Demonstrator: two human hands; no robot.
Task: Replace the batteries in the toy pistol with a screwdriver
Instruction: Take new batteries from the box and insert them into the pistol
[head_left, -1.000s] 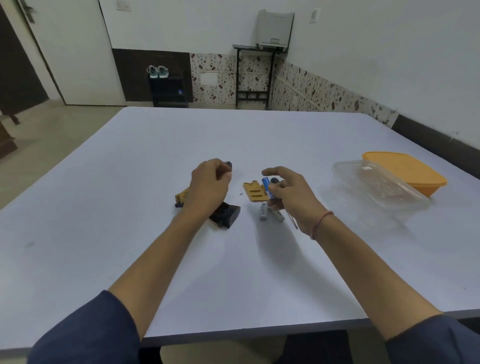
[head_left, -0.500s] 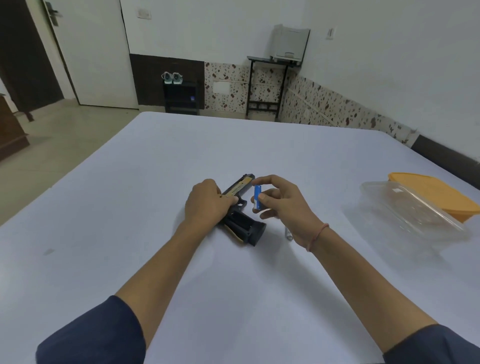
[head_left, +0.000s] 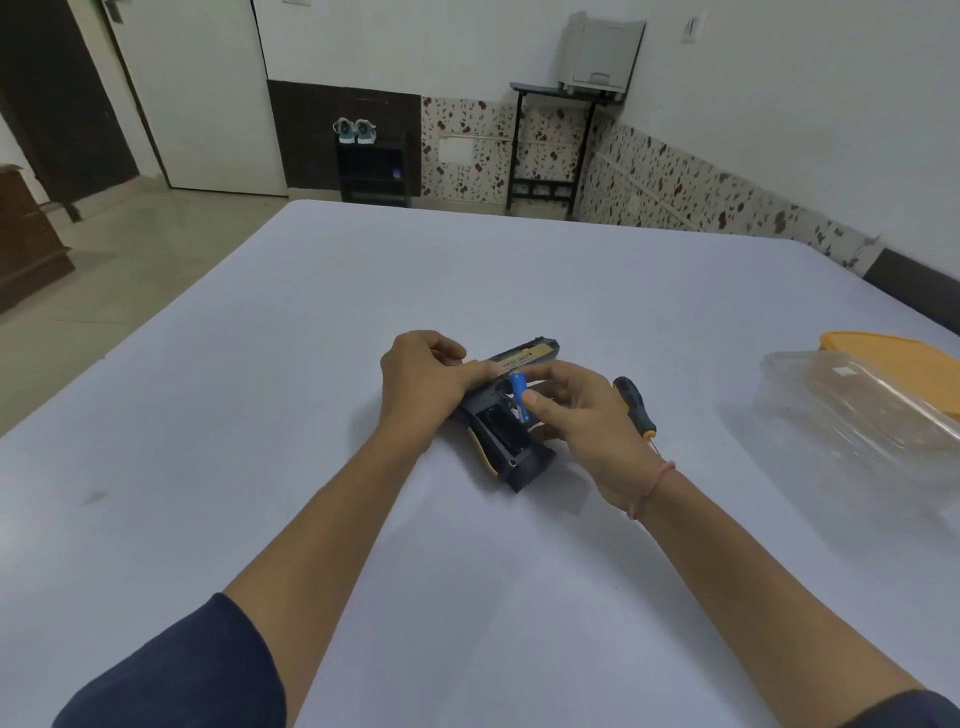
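Observation:
The black and tan toy pistol lies on its side mid-table, grip toward me, with its battery bay open and dark. My left hand holds the pistol at the slide, thumb pressed along the tan top. My right hand pinches a blue battery between thumb and fingers just above the open bay. A screwdriver with a black and yellow handle lies on the table right beside my right hand, its thin shaft pointing toward me.
The white table stretches wide around the pistol. A clear plastic container sits at the right, with an orange lid or box behind it near the table's right edge.
My right hand has brought the blue battery closer, over the pistol's open bay. The view shifted left and down, and the screwdriver now shows beside my right hand.

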